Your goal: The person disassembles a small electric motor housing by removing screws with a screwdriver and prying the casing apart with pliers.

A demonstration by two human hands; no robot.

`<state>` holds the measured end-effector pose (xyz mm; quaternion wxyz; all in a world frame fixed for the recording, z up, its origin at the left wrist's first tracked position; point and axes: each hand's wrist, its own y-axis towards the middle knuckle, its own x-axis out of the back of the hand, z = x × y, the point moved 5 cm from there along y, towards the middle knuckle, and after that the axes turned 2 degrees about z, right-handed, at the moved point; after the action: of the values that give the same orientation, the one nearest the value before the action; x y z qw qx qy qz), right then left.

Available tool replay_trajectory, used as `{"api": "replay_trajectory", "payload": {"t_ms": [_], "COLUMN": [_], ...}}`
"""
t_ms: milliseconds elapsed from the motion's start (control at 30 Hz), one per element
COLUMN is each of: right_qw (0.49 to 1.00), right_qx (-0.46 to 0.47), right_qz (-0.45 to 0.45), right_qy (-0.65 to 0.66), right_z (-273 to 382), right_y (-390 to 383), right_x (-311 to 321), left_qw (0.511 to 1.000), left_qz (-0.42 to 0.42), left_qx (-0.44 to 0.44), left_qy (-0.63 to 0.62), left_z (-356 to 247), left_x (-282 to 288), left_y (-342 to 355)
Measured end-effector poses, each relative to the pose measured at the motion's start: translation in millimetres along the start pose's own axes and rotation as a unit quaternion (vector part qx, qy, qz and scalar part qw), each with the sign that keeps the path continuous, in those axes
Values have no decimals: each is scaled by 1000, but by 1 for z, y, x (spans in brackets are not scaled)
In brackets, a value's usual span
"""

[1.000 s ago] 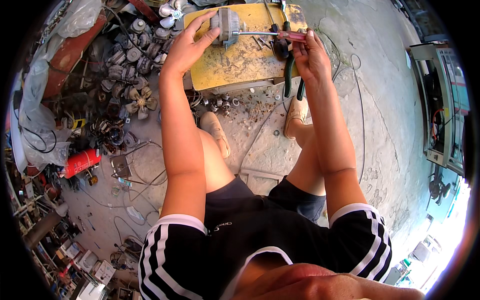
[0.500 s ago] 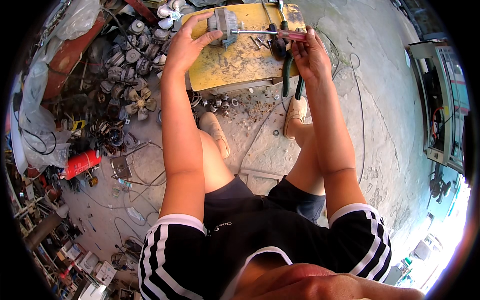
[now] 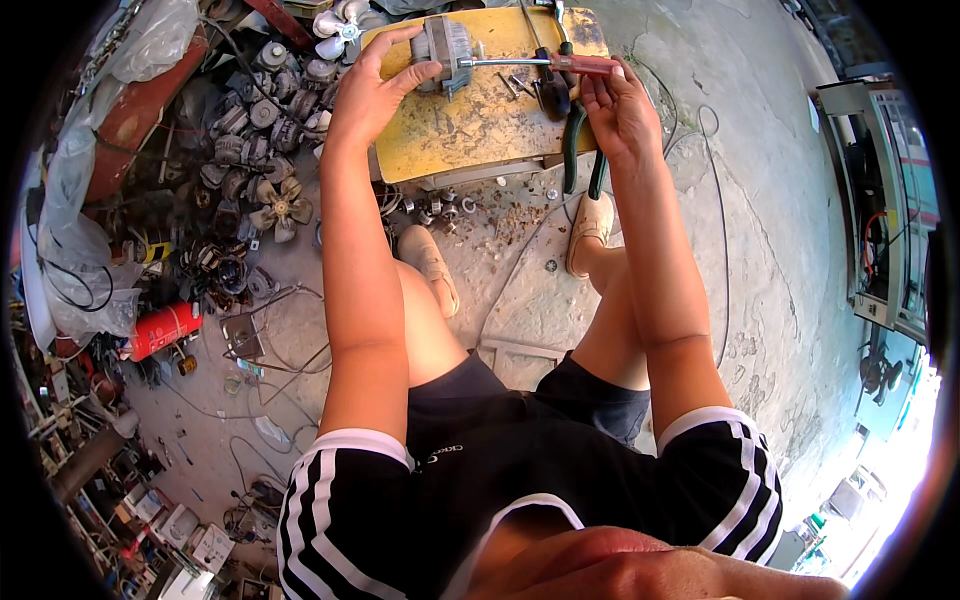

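- While we sit over the yellow bench (image 3: 470,120), small fan motor (image 3: 442,45) lies far-left on it, our left hand (image 3: 372,92) wrapped round its housing.
- Right hand (image 3: 618,105) grips red-handled screwdriver (image 3: 560,63), shaft into motor.
- Motor prob. heavy, rigid metal; hold by casing, not shaft.

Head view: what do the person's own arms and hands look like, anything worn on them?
Both forearms are bare; the left hand and right hand wear no gloves. Short black sleeves with white stripes cover the upper arms. No watch or rings are visible.

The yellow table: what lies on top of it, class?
On the yellow table: a small grey motor under the left hand, loose screws, green-handled pliers. The right hand holds a red-handled screwdriver.
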<state>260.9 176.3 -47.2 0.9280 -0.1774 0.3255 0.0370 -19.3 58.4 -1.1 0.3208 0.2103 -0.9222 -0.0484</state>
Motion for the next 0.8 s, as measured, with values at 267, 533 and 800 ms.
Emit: {"api": "replay_trajectory", "payload": {"t_ms": [267, 533, 800], "right_qw": [997, 1000, 1000], "right_qx": [-12, -20, 5], "right_qz": [-45, -7, 1], "right_qy": [-55, 7, -27], "right_z": [5, -1, 1], "right_y": [-14, 1, 0], "right_x": [-10, 2, 2], "left_qw": [1000, 1000, 1000], "left_qz": [-6, -3, -7], "left_qx": [-1, -8, -6], "left_qy": [7, -2, -2], "left_z": [0, 2, 0], "left_x": [0, -3, -2], "left_y": [-1, 1, 0]}}
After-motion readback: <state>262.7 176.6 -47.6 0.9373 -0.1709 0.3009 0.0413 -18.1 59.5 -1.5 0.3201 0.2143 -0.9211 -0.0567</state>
